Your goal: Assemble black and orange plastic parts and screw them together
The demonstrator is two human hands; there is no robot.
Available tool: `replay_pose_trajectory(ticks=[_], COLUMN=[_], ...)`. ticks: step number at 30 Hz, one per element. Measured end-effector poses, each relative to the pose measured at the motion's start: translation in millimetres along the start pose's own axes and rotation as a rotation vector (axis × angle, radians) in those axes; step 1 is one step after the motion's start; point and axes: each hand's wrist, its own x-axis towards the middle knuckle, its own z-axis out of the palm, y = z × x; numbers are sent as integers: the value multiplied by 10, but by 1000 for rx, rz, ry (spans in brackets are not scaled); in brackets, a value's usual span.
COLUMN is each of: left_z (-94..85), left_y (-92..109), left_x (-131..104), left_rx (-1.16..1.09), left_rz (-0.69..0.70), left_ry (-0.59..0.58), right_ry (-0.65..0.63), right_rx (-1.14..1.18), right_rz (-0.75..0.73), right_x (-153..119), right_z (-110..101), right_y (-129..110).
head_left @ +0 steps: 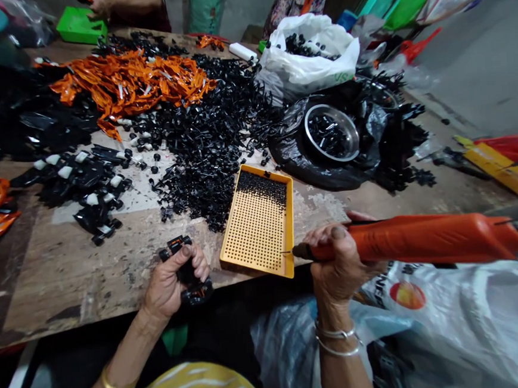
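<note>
My left hand point(176, 278) is closed around a small black toy car chassis point(198, 292) with wheels and orange bits, just over the table's front edge. In my right hand point(336, 256) lies an orange electric screwdriver point(428, 237), gripped near its front end. Its thin bit points left, over the right rim of a yellow perforated tray point(225, 239). Many tiny black screws point(263, 189) are gathered at the tray's far end. Whether the bit touches the tray I cannot tell.
Behind the tray spreads a heap of small black parts point(209, 132), with orange car shells point(133, 81) beyond. A metal bowl point(332, 133) and a white bag point(312, 73) stand to the right. Assembled chassis point(87, 177) lie left. Another person's hand point(101, 3) is near a green tray point(81, 25).
</note>
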Motion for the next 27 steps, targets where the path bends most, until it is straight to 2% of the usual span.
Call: replay_pose_trajectory(ticks=[9,14,18,21,27], left_z=[29,71,98,113,115], left_y=[-38,-71,-105,-115,-127], left_x=[26,23,29,40,54], left_rx=[-5,-46,-55,-79,-90], left_rz=[17,50,72,77,67], left_ry=[82,161,219,261,300], right_ry=[2,-60,-165,-279,-498], right_rx=[15,95,197,281,336], right_rz=[-20,-5,31,93,131], right_x=[5,0,-159,-362,-693], right_z=[-19,6,180,363,651], right_y=[15,-182,-439,-539,-413])
